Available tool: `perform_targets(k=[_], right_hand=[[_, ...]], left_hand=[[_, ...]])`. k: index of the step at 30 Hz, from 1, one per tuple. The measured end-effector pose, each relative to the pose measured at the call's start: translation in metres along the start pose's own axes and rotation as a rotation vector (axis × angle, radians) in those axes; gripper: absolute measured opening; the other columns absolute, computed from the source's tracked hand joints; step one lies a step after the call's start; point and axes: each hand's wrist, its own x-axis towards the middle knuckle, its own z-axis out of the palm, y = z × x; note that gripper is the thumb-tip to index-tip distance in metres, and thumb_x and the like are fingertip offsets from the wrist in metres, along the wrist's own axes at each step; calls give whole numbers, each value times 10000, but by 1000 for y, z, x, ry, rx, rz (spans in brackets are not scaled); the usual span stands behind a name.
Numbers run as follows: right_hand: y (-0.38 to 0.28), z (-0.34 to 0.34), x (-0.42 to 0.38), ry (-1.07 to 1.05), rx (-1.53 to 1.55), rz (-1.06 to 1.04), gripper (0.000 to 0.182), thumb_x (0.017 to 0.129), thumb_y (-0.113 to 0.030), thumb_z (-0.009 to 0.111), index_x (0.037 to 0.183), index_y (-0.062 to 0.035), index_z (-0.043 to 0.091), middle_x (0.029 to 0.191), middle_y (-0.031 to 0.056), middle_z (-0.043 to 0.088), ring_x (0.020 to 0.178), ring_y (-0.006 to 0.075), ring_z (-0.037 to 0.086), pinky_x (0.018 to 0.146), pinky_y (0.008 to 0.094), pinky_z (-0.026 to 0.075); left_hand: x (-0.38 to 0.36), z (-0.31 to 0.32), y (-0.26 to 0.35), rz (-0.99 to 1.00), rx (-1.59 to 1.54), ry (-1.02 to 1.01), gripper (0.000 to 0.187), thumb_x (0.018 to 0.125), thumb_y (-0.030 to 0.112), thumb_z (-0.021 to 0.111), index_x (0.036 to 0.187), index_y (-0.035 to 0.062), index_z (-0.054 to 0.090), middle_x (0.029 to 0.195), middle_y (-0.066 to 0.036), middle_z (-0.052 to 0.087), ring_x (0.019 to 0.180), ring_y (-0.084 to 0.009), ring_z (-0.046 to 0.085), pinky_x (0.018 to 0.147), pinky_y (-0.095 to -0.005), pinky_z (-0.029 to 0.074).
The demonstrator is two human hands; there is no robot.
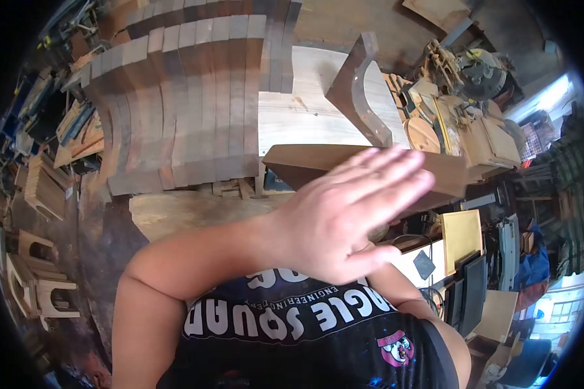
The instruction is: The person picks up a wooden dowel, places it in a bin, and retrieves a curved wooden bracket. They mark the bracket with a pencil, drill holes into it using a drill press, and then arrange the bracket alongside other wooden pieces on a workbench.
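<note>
My left hand (350, 214) reaches across my body, back toward the camera, fingers stretched out and slightly blurred, thumb apart. Its fingertips overlap a brown wooden piece (305, 157) with a long flat edge, lying crosswise just beyond the hand. My right forearm (396, 288) rises behind the left hand, which hides the right hand. Past the wooden piece, a curved wooden bracket (357, 84) stands on the pale tabletop (298, 120). To the left, several similar curved pieces (188, 104) are lined up side by side in a row.
A second row of curved pieces (279, 45) sits behind the first. Tools and wood scraps (435, 97) crowd the right end, with a circular saw (483, 74) beyond. Wooden stools (39, 279) stand on the floor at left; leaning panels (464, 240) are at right.
</note>
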Motion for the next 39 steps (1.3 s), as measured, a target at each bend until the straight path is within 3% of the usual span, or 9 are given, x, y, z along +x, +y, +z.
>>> perform_targets(k=[6, 10, 13, 17, 21, 25, 29, 36, 39], right_hand=[[-22, -35, 1, 14, -124, 7, 581, 880, -265, 835, 1347, -1, 611, 1148, 234, 702, 1024, 435, 657, 918, 481, 555], [-66, -104, 25, -280, 172, 249, 533, 943, -259, 804, 1359, 30, 640, 1201, 229, 740, 1093, 281, 726, 981, 399, 557], [-104, -164, 70, -464, 211, 269, 537, 986, -359, 765, 1382, -11, 660, 1072, 145, 774, 990, 224, 724, 934, 376, 569], [-102, -218, 132, 286, -54, 146, 477, 1016, -333, 733, 1369, -17, 677, 1185, 108, 757, 1072, 188, 696, 981, 352, 552], [-125, -220, 171, 949, 525, -50, 730, 1060, -382, 675, 1566, 80, 422, 1547, 288, 529, 1421, 315, 548, 1180, 394, 439], [-187, -103, 208, 736, 111, -213, 1183, 1010, -634, 596, 1630, 151, -37, 1691, 439, 16, 1610, 532, 53, 1321, 519, 109], [-231, -23, 180, 476, 117, -410, 1173, 1000, -614, 608, 1627, 156, -17, 1665, 475, -38, 1574, 618, -14, 1308, 577, 100], [-201, -30, 144, -297, 362, -148, 928, 962, -396, 745, 1620, 78, 294, 1343, 296, 686, 1202, 309, 731, 1070, 415, 542], [-217, -50, 213, 306, 1010, -65, 909, 1017, -400, 695, 1655, 55, 233, 1610, 285, 465, 1521, 326, 445, 1219, 416, 400]], left_hand=[[-2, -74, -35, -86, -85, 339, 882, 930, 335, 801, 1625, 22, 359, 1628, -254, 449, 1525, -373, 432, 1249, -488, 356], [-74, -82, -124, -877, -397, 76, 923, 974, 432, 781, 1651, 18, 310, 1628, -226, 445, 1462, -297, 478, 1213, -456, 381], [-66, -45, -112, -922, -427, 347, 665, 1074, 400, 659, 1551, -13, 449, 1452, -164, 613, 1345, -224, 582, 1130, -377, 470], [-54, -48, -105, -1008, -646, 660, 625, 1126, 507, 477, 1457, -21, 531, 1356, -168, 668, 1149, -295, 713, 988, -434, 599], [-38, -59, -90, -1013, -792, 867, 663, 1142, 560, 338, 1476, 17, 519, 1399, -175, 644, 1241, -329, 661, 1044, -473, 564], [-24, -45, -77, -973, -811, 1008, 646, 1149, 542, 299, 1501, 40, 504, 1466, -136, 610, 1282, -317, 623, 1087, -465, 531], [-47, -56, -99, -743, -882, 979, 668, 1149, 542, 235, 1528, 53, 489, 1497, -148, 591, 1389, -307, 555, 1192, -479, 433], [-49, -85, -51, -788, -627, 1461, 666, 1148, 527, 274, 1559, 29, 433, 1554, -148, 525, 1398, -341, 544, 1169, -478, 458], [-65, -69, -47, -785, -372, 1573, 677, 1150, 518, 328, 1537, -26, 434, 1522, -171, 542, 1375, -317, 557, 1130, -462, 487]])
